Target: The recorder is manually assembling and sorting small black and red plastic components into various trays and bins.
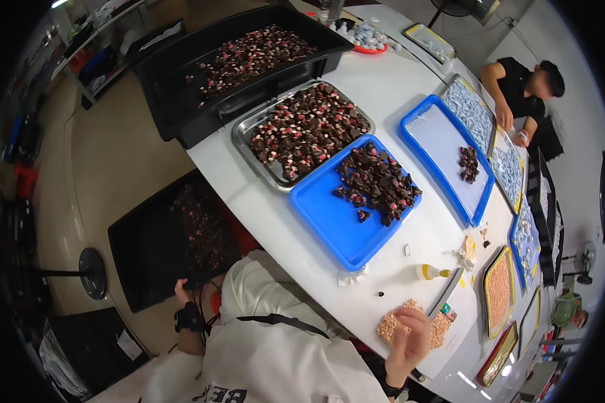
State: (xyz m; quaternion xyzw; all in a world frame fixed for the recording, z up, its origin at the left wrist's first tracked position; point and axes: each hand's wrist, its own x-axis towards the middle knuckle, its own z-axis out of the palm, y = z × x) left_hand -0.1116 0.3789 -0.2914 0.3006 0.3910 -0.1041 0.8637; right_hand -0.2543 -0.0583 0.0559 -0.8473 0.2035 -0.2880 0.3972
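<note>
My right hand (410, 340) hovers over a pile of small beige pieces (391, 327) on the white table. Its fingers are loosely bent and apart, with nothing visible in them. Beside its fingertips lies a long flat metal blade (445, 294), with a small green and red wrapped piece (449, 311) near it. Down at my left, my left hand (182, 293) is at the near edge of a low black tub (138, 248) holding dark and pink bits. Its fingers look stretched out, and I cannot tell whether they touch the rim.
A blue tray (343, 232) holds dark chunks; behind it are a metal tray (243, 144) and a large black tub (171, 111) of dark, pink and white pieces. A small yellow-labelled bottle (427, 272) stands nearby. Across the table a person (517, 94) handles trays of wrapped pieces (469, 111).
</note>
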